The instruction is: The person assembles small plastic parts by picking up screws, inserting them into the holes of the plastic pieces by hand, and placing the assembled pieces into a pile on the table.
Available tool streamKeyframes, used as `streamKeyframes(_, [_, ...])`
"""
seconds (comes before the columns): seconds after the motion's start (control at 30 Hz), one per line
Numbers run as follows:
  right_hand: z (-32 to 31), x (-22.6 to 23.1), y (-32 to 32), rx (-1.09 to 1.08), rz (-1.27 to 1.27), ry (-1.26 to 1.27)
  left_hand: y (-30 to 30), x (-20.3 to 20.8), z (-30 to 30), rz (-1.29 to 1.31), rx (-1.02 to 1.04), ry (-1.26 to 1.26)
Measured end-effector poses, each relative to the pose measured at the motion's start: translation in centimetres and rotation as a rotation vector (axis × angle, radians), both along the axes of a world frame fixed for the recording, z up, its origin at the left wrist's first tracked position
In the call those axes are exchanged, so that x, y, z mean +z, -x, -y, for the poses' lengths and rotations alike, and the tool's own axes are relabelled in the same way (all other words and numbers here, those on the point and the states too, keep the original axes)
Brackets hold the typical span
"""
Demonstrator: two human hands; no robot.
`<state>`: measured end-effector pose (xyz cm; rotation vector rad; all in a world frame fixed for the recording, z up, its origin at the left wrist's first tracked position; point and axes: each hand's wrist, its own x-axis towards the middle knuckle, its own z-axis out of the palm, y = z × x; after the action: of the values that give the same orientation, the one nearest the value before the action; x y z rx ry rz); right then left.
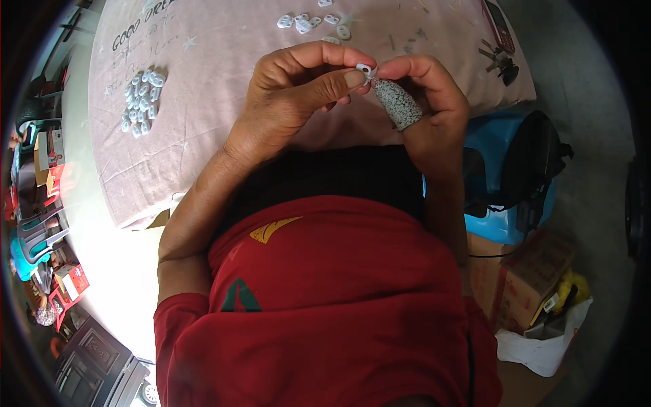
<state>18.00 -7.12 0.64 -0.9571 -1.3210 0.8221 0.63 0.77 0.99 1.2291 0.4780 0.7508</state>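
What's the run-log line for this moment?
hands: left and right pinch white clip | right finger: grey cot | cloth: clip pile

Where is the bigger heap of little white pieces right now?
In the head view, the heap of white pieces lies on the pink cloth, far left of the left hand.

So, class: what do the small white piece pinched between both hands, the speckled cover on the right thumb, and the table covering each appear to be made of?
Small white piece: probably moulded plastic; smooth, glossy, rounded with a hole. Speckled cover on the right hand: seemingly knitted fabric or rubberised cloth; matte, grainy grey-white texture. Table covering: soft pink cloth; it creases and drapes over the edge. The left hand pinches the piece too.
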Motion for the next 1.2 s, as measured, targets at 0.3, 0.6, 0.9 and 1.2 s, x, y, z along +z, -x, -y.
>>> streamKeyframes(0.3, [0.11, 0.32, 0.02, 0.012, -0.048, 0.053, 0.11, 0.30, 0.24, -0.009, 0.017, 0.000])
streamKeyframes(0.6, [0.23, 0.36, 0.00, 0.029, -0.029, 0.052, 0.08, 0.24, 0.33, 0.016, 0.023, -0.023])
streamKeyframes(0.9, [0.19, 0.32, 0.00, 0.007, -0.005, 0.037, 0.26, 0.24, 0.23, -0.028, 0.030, -0.007])
streamKeyframes(1.2, [0.31, 0.77, 0.29, -0.003, -0.063, 0.090, 0.24, 0.22, 0.21, 0.003, 0.012, -0.010])
